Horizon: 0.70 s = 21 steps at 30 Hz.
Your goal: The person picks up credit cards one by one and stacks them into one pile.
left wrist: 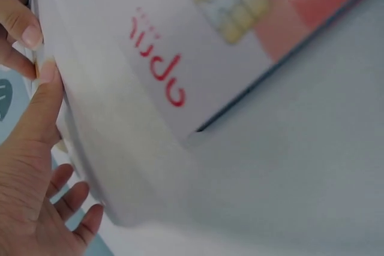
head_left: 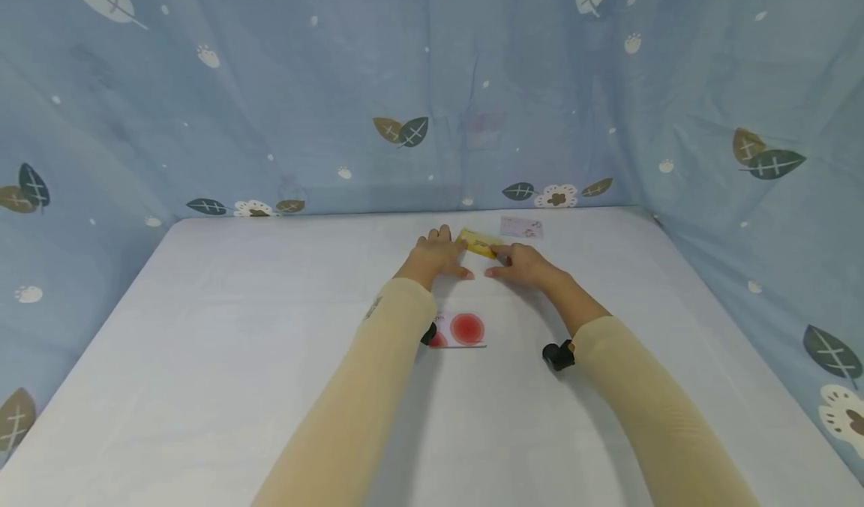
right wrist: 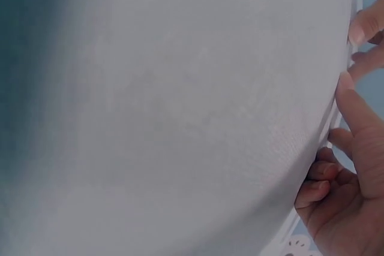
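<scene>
A yellow card (head_left: 478, 243) lies slightly askew near the back of the white table, between both hands. My left hand (head_left: 437, 256) has its fingers spread, with the index fingertip at the card's left end and the thumb apart, pointing right. From the other side my right hand (head_left: 526, 265) reaches in; its index fingertip touches the card's right end. In the right wrist view the other fingers (right wrist: 321, 175) of that hand curl in. A white bank card with red circles and a chip (left wrist: 231, 4) rests nearer me, partly covered by the left forearm in the head view.
A pale pink card (head_left: 522, 227) lies at the back edge, just right of the yellow one. Behind the white tabletop (head_left: 270, 304) hangs a blue curtain (head_left: 304, 79) with leaf prints. Black wrist cameras (head_left: 559, 355) sit under the cream sleeves.
</scene>
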Tool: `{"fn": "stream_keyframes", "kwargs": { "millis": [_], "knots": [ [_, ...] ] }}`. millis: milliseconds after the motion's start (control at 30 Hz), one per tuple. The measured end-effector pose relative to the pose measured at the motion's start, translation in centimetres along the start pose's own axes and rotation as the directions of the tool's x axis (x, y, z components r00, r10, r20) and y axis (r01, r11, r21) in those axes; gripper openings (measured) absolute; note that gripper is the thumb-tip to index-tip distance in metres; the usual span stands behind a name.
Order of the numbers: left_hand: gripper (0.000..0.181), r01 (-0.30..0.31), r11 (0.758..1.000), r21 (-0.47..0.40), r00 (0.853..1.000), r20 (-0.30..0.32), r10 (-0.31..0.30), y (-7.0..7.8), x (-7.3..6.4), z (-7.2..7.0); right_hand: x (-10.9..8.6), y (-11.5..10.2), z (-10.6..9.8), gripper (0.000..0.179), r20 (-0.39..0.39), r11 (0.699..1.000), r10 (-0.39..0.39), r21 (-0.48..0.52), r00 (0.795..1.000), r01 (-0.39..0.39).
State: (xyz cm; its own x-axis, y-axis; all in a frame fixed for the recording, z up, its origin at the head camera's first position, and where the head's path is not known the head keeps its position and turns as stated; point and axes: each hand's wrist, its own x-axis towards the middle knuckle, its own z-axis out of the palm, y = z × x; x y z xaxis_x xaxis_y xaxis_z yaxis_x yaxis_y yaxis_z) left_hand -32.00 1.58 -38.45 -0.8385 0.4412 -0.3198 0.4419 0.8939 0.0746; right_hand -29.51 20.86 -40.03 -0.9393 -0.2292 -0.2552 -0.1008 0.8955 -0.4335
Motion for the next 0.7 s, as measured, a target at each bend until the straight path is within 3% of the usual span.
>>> {"fn": "stream_keyframes", "kwargs": {
  "millis": [500, 633, 700],
  "knots": [
    [0.06, -0.043, 0.999, 0.033, 0.999, -0.012, 0.043, 0.09, -0.45, -0.1, 0.65, 0.51, -0.06, 0.067, -0.009, 0.996, 0.068, 0.064, 0.998, -0.067],
    [0.055, -0.043, 0.999, 0.002, 0.999, -0.028, 0.043, -0.33, -0.7, 0.1, 0.79, 0.49, -0.04, 0.061, -0.017, 0.996, 0.054, 0.067, 0.998, -0.053],
    [0.052, -0.037, 0.998, -0.06, 0.999, -0.039, 0.035, -0.49, -0.78, 0.31, 0.79, 0.47, 0.06, 0.06, -0.007, 0.996, 0.056, 0.077, 0.998, -0.055]
  ]
}}
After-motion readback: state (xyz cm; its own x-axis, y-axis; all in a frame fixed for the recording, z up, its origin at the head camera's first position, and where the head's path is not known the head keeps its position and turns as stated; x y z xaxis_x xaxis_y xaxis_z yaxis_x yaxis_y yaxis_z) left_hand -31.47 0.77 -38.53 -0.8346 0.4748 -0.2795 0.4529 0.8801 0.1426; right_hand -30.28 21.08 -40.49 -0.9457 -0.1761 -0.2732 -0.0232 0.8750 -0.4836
